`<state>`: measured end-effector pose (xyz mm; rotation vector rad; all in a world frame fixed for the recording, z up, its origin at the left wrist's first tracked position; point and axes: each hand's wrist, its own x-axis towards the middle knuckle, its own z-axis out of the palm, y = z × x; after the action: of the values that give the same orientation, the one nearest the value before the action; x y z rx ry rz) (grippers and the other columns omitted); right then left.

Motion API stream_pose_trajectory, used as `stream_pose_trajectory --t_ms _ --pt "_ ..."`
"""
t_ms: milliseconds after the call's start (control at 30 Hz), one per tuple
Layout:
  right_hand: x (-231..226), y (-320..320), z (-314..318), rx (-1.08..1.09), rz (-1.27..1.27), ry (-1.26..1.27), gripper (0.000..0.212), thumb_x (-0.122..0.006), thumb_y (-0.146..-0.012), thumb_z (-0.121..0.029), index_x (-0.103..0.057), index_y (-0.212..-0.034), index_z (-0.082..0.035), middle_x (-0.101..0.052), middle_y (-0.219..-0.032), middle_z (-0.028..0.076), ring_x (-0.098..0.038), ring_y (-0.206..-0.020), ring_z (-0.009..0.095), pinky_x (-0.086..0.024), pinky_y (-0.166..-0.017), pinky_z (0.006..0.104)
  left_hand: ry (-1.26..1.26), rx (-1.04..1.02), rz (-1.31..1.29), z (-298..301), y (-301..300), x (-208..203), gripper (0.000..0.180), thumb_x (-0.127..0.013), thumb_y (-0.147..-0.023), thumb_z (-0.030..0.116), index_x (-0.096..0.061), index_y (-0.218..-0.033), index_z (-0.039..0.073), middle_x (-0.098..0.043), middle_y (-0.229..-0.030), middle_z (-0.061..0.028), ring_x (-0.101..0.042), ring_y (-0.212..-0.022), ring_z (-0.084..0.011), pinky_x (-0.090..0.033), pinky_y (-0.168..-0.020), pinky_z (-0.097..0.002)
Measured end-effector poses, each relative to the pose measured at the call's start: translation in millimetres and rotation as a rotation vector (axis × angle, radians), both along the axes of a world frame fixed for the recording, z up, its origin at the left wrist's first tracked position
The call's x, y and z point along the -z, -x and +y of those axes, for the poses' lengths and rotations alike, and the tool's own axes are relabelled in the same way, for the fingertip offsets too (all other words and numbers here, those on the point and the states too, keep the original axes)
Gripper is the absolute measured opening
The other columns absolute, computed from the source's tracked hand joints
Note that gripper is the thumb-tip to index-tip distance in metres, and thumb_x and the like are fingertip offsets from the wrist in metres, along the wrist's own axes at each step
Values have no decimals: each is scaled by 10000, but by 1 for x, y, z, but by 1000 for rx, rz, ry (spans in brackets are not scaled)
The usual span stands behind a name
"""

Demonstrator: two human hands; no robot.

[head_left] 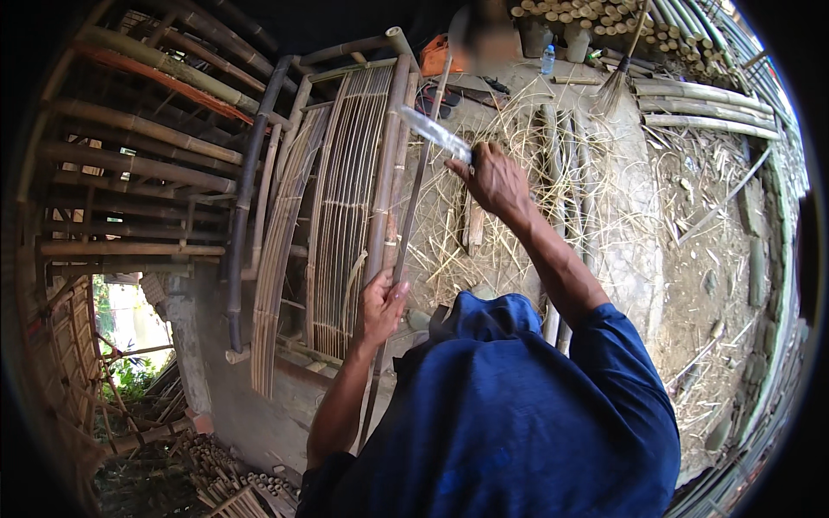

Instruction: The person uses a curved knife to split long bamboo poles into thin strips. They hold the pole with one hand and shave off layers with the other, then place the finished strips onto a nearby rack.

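Observation:
My right hand (pixel 496 181) is closed around the handle of a large knife (pixel 436 134). Its broad, shiny blade points up and left, with the tip near a bamboo upright. My left hand (pixel 380 306) grips a long, narrow bamboo strip (pixel 417 200), dark along most of its length. This strip runs from the far side, past my left palm, down beside my body. The knife blade lies close to the strip's upper part; whether they touch I cannot tell. Just left of my left hand stands a slatted bamboo panel (pixel 347 198) in a bamboo frame (pixel 390 160).
Pale shavings (pixel 509 259) litter the floor around several bamboo poles (pixel 570 173). Farther off are a broom (pixel 611 91), a water bottle (pixel 548 60), an orange object (pixel 434 56) and stacked bamboo (pixel 596 13). Bamboo racking (pixel 147 164) fills the left side.

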<state>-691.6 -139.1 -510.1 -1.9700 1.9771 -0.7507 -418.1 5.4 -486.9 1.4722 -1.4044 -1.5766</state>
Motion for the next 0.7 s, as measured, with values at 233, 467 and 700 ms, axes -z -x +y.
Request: stream_pose_trajectory --t_ms 233,467,700 --pt "6 -62 108 -405 -117 -169 686 -383 -964 -645 -593 -940 8 -630 -788 188 -664 -689 333 -528 -584 447 159 -127 46 -49 26 -10 804 -779 -833 427 -442 -1400 -34 -526 -638 54 -396 -452 0 -299 -400 -177" --pt "5 -71 94 -432 -169 -142 622 -456 -946 -610 -604 -964 -6 -654 -855 213 -669 -777 395 -534 -658 472 314 -177 -119 -53 24 -9 653 -742 -885 362 -516 -1348 -39 -568 -658 30 -473 -544 -33 -350 -493 -216" --pt "13 -33 -3 -132 -214 -178 691 -300 -989 -638 -641 -879 -47 -611 -609 177 -641 -582 324 -514 -558 456 249 13 -58 -1 13 -50 572 -660 -925 189 -459 -1391 -75 -518 -613 55 -405 -525 -15 -305 -472 -215"
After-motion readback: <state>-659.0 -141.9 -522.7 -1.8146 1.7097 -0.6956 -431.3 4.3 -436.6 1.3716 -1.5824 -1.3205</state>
